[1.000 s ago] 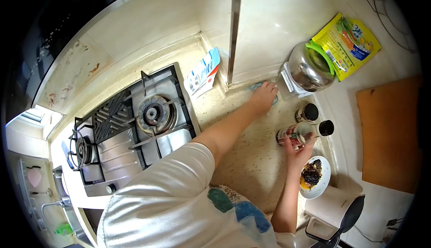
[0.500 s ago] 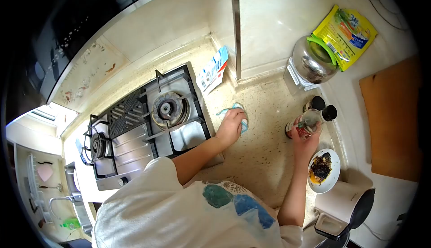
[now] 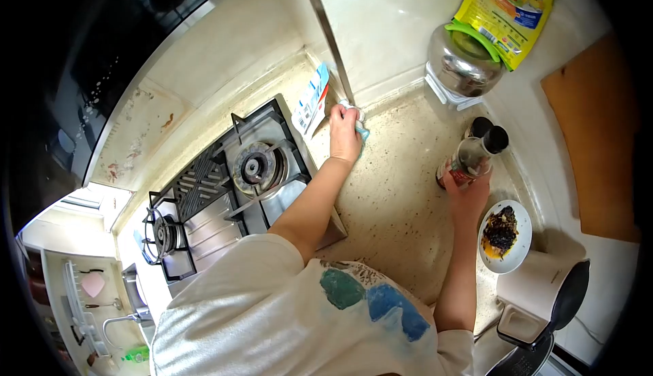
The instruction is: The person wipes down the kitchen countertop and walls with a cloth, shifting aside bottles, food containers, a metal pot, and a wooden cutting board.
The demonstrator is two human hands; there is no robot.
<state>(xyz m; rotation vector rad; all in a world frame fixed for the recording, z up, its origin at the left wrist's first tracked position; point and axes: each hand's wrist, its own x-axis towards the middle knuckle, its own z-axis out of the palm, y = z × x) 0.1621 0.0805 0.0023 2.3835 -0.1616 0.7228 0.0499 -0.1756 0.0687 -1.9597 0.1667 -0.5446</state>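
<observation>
My left hand (image 3: 345,133) presses a blue and white cleaning cloth (image 3: 363,131) onto the speckled countertop (image 3: 388,206), in the back corner beside a white and blue packet (image 3: 312,102). Its fingers are closed over the cloth. My right hand (image 3: 469,191) is wrapped around a glass sauce bottle (image 3: 471,155) with a black cap and a red label. A second black-capped bottle (image 3: 480,126) stands right behind it, mostly hidden. Close to my right wrist is a white plate (image 3: 521,230) of dark food with something orange.
A gas stove (image 3: 252,165) lies left of my left arm. At the back right, a steel pot (image 3: 459,66) with a green handle stands by a yellow pouch (image 3: 507,12). A pale kettle (image 3: 534,282) and a wooden board (image 3: 598,145) are on the right.
My left hand has slid the cloth away from me toward the back corner, close to the packet. My right hand still grips the bottle. The whole view has shifted slightly.
</observation>
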